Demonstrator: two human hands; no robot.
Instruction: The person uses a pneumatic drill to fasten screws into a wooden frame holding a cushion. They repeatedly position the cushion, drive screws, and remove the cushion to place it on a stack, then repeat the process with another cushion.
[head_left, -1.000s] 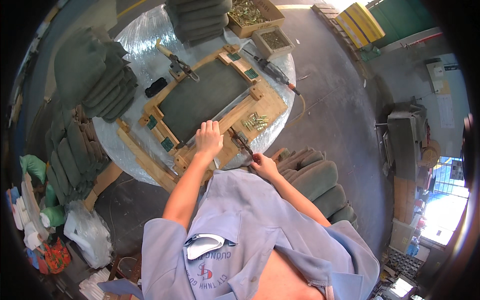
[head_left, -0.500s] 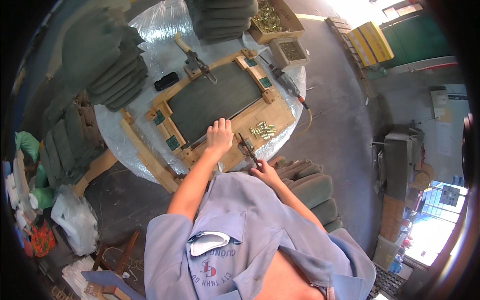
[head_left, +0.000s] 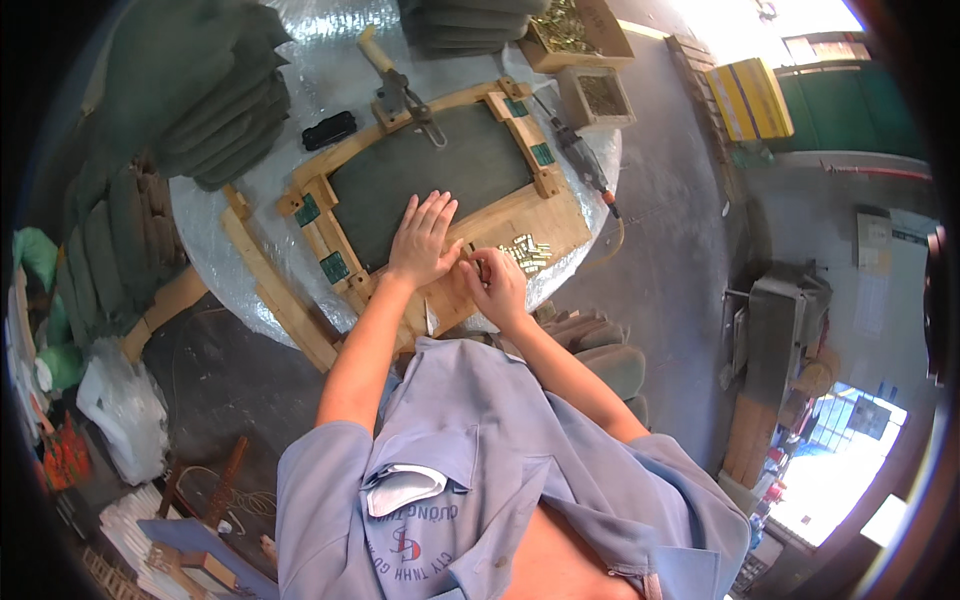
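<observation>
A dark grey-green panel (head_left: 440,160) lies in a wooden jig (head_left: 555,220) on the round table. My left hand (head_left: 424,242) rests flat over the panel's near edge, its fingers stretched forward. Just right of it, my right hand (head_left: 498,284) is curled round the near toggle clamp, which its fingers mostly hide. Another toggle clamp (head_left: 405,98), with a yellowish handle, reaches over the panel's far edge. Small brass-coloured metal fittings (head_left: 528,252) lie in a loose pile on the jig beside my right hand.
A power driver (head_left: 582,158) with a cord lies right of the jig. Behind it stand a small bin (head_left: 597,98) and a cardboard box (head_left: 577,38) of metal parts. Stacked dark panels (head_left: 205,95) rise at the far left. A black object (head_left: 329,131) lies beside the jig.
My right hand has moved forward and up with the near clamp's handle, from the table's near edge to beside my left hand. My left hand's fingers have straightened and spread onto the panel.
</observation>
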